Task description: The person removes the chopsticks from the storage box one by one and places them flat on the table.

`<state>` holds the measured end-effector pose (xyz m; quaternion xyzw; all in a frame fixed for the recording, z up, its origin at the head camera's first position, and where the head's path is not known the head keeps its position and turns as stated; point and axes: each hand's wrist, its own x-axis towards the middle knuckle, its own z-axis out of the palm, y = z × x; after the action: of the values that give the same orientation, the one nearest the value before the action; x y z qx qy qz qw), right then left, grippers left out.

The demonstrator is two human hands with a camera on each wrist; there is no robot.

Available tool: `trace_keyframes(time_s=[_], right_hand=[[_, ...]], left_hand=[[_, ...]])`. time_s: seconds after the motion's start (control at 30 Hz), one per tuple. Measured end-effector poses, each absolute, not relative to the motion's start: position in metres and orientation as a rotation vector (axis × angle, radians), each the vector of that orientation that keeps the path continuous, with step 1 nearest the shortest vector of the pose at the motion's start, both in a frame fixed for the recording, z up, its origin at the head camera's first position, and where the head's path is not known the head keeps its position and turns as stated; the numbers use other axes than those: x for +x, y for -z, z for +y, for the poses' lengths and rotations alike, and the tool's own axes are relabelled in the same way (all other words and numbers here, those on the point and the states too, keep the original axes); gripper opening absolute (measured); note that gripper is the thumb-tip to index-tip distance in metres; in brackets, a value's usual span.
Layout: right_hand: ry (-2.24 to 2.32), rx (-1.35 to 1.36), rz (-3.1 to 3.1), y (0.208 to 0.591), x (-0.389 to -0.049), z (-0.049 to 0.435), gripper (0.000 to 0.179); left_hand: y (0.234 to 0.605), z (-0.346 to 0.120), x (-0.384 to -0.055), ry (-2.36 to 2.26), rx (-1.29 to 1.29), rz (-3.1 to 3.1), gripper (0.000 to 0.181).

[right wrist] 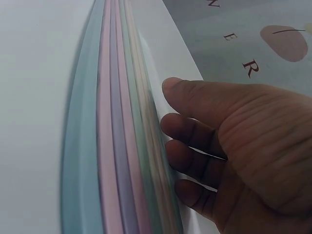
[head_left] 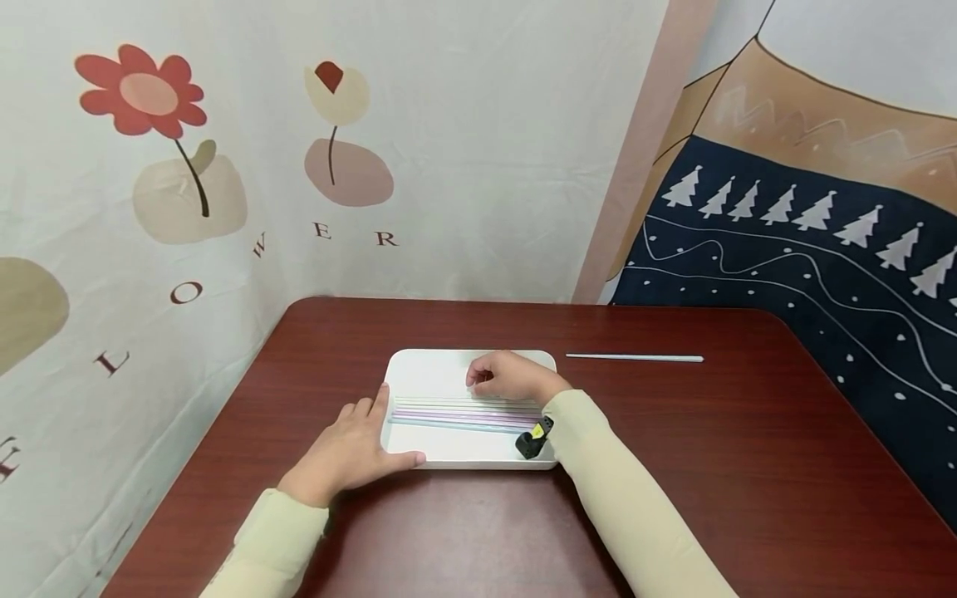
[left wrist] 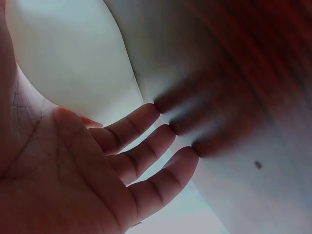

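Note:
A white tray (head_left: 456, 448) on the table holds several long thin pastel strips (head_left: 449, 415), laid side by side in blue, pink, purple, green and cream. My left hand (head_left: 351, 444) is spread at the tray's left end, its thumb by the near corner; in the left wrist view its fingers (left wrist: 165, 183) reach to the tray's outer side. Over the tray's far half, my right hand (head_left: 512, 378) has its fingers loosely bent. In the right wrist view the fingertips (right wrist: 178, 126) are beside the strips' far edge, with nothing seen between thumb and fingers.
One pale blue strip (head_left: 635, 358) lies alone on the dark red table (head_left: 748, 465), right of the tray's far corner. Behind the table hang a flower-printed cloth (head_left: 478, 166) and a dark tree-patterned cloth (head_left: 748, 249). A black wrist device (head_left: 532, 440) overhangs the tray's right end.

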<state>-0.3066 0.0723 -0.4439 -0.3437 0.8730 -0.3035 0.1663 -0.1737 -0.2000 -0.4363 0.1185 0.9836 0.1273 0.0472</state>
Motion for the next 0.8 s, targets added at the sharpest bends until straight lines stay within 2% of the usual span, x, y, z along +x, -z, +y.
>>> trace_keyframes(time_s=[0.8], right_hand=[[0.781,-0.959,2.528,0.4433,-0.3023,0.0677,0.013]], left_hand=[[0.4359,-0.1993,-0.1739,-0.389,0.352,2.994,0.133]])
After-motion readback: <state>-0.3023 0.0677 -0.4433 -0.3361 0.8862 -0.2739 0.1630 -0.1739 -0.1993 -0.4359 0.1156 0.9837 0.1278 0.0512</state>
